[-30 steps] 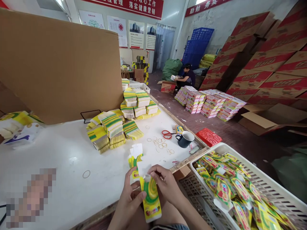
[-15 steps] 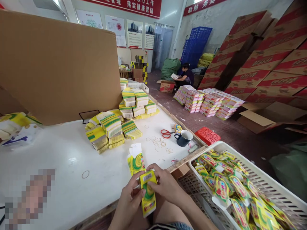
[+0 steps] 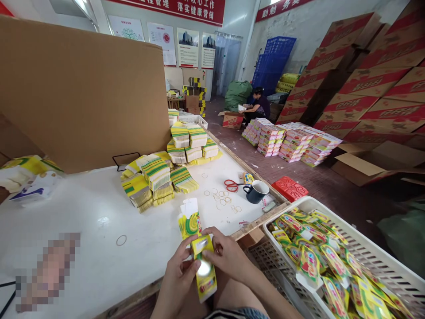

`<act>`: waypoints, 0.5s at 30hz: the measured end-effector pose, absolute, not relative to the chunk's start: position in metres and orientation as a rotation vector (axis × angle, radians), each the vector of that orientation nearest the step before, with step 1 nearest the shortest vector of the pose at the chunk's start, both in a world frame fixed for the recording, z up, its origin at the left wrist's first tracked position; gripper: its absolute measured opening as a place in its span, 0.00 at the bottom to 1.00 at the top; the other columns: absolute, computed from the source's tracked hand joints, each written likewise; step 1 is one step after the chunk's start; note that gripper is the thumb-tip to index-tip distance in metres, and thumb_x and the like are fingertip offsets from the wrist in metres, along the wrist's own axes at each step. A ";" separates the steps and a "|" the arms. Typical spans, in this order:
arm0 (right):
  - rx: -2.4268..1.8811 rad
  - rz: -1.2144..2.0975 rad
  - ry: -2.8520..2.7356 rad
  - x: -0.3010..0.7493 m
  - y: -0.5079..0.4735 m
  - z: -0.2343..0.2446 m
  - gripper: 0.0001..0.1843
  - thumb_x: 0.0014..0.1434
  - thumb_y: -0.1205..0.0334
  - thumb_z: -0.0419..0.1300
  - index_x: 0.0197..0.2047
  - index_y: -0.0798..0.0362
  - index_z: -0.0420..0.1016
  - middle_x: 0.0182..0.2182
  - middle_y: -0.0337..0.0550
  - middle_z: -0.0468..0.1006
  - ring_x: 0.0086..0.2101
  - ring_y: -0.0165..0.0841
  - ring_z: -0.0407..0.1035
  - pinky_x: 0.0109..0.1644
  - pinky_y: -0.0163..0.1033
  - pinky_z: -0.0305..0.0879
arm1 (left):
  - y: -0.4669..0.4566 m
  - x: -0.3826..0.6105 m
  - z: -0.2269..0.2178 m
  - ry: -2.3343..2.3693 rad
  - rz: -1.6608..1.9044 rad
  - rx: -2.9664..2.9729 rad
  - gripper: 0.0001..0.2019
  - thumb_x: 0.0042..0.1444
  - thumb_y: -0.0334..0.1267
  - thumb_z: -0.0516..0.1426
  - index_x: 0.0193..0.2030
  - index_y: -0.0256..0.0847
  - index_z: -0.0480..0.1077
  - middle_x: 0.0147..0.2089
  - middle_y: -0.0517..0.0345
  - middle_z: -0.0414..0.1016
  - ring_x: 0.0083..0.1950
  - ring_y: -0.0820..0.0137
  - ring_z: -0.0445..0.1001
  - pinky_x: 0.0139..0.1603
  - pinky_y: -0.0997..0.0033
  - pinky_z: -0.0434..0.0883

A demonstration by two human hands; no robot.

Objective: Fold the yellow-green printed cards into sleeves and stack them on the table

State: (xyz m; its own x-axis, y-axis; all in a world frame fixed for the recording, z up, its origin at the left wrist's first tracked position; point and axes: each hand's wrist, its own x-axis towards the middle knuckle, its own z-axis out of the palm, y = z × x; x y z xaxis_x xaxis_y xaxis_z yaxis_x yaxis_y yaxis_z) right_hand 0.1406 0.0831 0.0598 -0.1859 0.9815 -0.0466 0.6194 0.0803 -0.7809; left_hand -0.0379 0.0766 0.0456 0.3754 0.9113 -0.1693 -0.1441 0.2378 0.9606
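Observation:
Both of my hands grip one small yellow-and-green carton [image 3: 207,282] over my lap, at the table's front edge. My left hand [image 3: 181,270] pinches its left side, thumb on the front. My right hand [image 3: 229,254] holds the upper right, its thumb pressed on the printed face below the barcode. Light glares off the carton's middle. Just beyond, a few flat carton blanks [image 3: 191,221] with white flaps lie on the white table [image 3: 149,248]. Farther back are banded stacks of flat carton blanks [image 3: 156,173].
Right of me, a white basket [image 3: 307,201] holds many yellow cartons. A dark mug [image 3: 257,192], red-handled scissors [image 3: 231,185] and loose rubber bands [image 3: 224,197] lie near the table's right edge. A large cardboard sheet [image 3: 86,97] stands at left. Another person [image 3: 260,106] sits farther back by boxes.
The view has shifted slightly. Both hands keep hold of the carton, which now catches a bright glare. The person at the back has lowered the white item toward the box.

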 end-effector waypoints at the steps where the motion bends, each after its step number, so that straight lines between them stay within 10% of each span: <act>1: -1.505 1.001 -1.812 0.145 0.084 0.060 0.17 0.57 0.59 0.57 0.50 0.46 0.69 0.29 0.36 0.75 0.26 0.30 0.65 0.30 0.32 0.56 | 0.077 -0.039 0.046 0.888 0.869 1.069 0.24 0.53 0.39 0.59 0.57 0.45 0.62 0.52 0.47 0.76 0.48 0.58 0.77 0.47 0.61 0.73; 9: -1.316 1.148 -1.419 0.151 0.083 0.052 0.09 0.55 0.57 0.60 0.35 0.53 0.76 0.26 0.38 0.76 0.28 0.31 0.67 0.31 0.34 0.62 | 0.074 -0.009 0.045 0.759 0.891 1.078 0.23 0.52 0.40 0.60 0.55 0.43 0.64 0.51 0.47 0.77 0.48 0.57 0.77 0.46 0.61 0.73; 15: -1.855 0.283 -1.583 0.234 0.070 0.080 0.12 0.58 0.58 0.53 0.38 0.51 0.77 0.34 0.46 0.75 0.36 0.39 0.69 0.41 0.43 0.64 | 0.098 -0.010 0.009 1.322 0.878 1.606 0.28 0.54 0.41 0.55 0.62 0.40 0.58 0.60 0.45 0.67 0.61 0.57 0.65 0.60 0.58 0.62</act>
State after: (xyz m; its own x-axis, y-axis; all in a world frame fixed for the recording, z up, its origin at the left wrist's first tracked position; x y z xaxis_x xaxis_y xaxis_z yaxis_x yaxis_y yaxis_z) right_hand 0.2343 0.0696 0.0801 0.2394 0.9370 0.2545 0.7910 -0.0362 -0.6107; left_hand -0.0100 0.0984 0.0086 0.1928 0.9812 -0.0003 0.3800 -0.0744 0.9220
